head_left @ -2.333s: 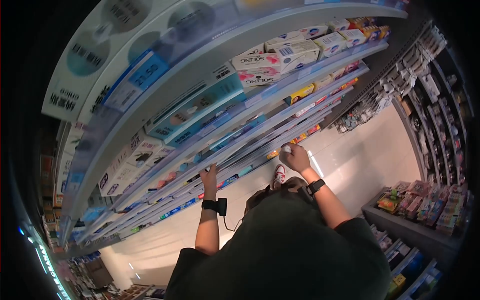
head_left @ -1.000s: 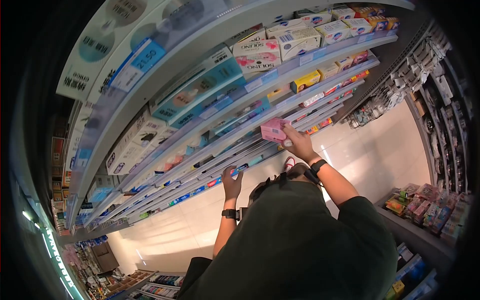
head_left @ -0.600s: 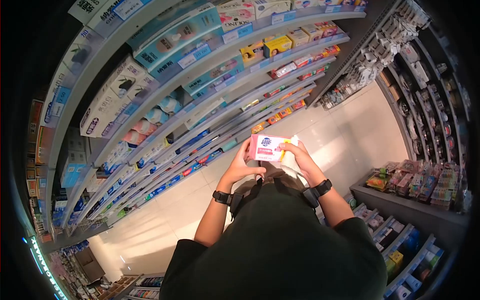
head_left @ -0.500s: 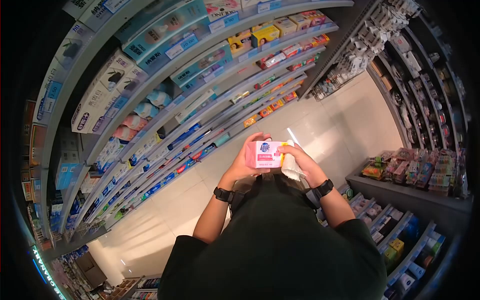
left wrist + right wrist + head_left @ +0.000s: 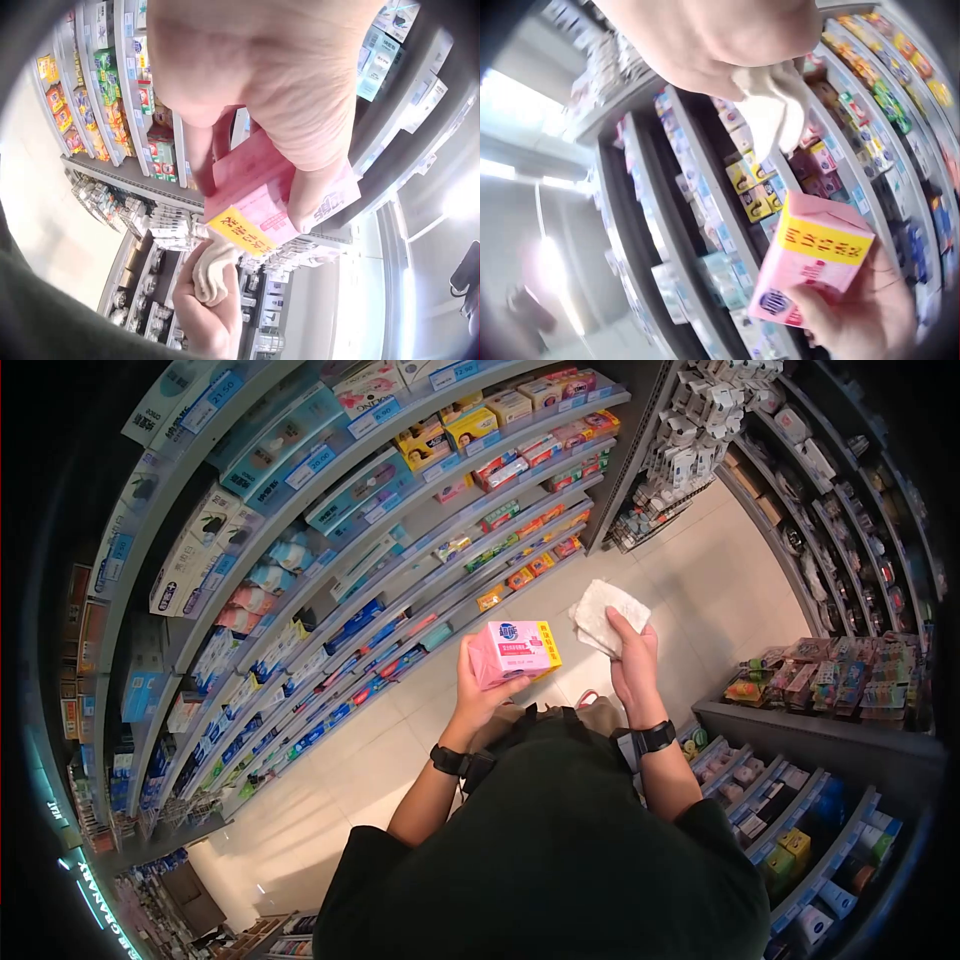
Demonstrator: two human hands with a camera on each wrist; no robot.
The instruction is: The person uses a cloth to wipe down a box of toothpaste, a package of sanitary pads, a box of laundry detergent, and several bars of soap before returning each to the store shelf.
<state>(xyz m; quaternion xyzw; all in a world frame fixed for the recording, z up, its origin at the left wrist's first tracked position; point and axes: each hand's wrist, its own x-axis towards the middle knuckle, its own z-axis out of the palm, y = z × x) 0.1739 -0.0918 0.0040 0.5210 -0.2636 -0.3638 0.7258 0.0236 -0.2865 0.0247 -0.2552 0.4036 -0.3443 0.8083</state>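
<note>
A pink box (image 5: 515, 648) with a yellow end strip is gripped in my left hand (image 5: 478, 695), thumb across its lower front edge. To the right, my right hand (image 5: 637, 665) pinches a folded white cloth (image 5: 610, 615), which stands apart from the box. In the left wrist view my left hand (image 5: 262, 67) spans the pink box (image 5: 262, 195), with the cloth (image 5: 214, 270) below it in my right hand (image 5: 210, 319). The right wrist view has the cloth (image 5: 769, 109) hanging from my right hand (image 5: 727, 37) above the pink box (image 5: 814, 259).
Curved shelves (image 5: 400, 510) of boxed goods run along the left and front. A rack of hanging packets (image 5: 700, 420) stands at the shelf end. At right are more shelves and a bin of small packets (image 5: 835, 680). Tiled floor (image 5: 700, 560) lies beyond my hands.
The pink box came down from near the shelves into my left hand, and my right hand let go of it. My right hand has moved right and forward with the cloth, away from the box.
</note>
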